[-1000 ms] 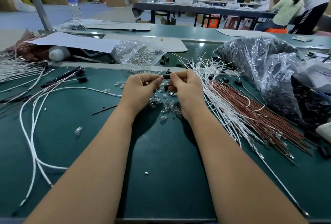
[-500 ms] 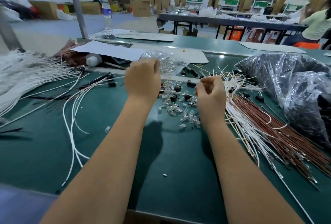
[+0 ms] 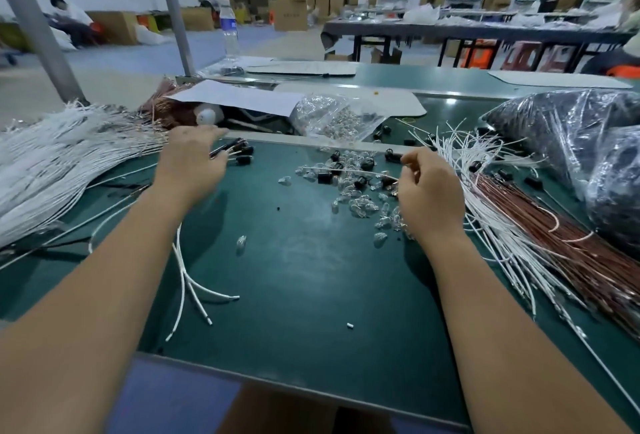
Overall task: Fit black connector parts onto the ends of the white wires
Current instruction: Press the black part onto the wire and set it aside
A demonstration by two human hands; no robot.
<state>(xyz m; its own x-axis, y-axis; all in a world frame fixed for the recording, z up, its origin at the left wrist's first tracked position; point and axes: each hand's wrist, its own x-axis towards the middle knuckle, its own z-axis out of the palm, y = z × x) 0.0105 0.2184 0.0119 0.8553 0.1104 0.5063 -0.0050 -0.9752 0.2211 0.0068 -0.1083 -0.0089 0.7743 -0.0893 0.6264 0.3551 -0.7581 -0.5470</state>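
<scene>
My left hand [image 3: 189, 160] lies palm down at the left of the green mat [image 3: 311, 277], fingers spread. Its fingertips are beside a few white wires with black connector parts [image 3: 241, 151] on their ends. My right hand [image 3: 429, 189] is pinched on a thin white wire [image 3: 349, 173] that runs left over a scatter of loose black connector parts [image 3: 325, 177] and small clear bulbs [image 3: 360, 205]. A fan of bare white wires [image 3: 502, 222] lies just right of that hand.
A thick bundle of white wires [image 3: 52, 156] fills the far left. Brown wires [image 3: 588, 260] and a dark plastic bag [image 3: 571, 135] lie on the right. A clear bag of bulbs [image 3: 332, 118] and paper [image 3: 239, 97] sit behind. The table's edge [image 3: 311, 388] is near.
My hands have come apart. The left one went left and down to the wires with black ends; the right one stayed over the loose parts with a white wire in it. The view turned left.
</scene>
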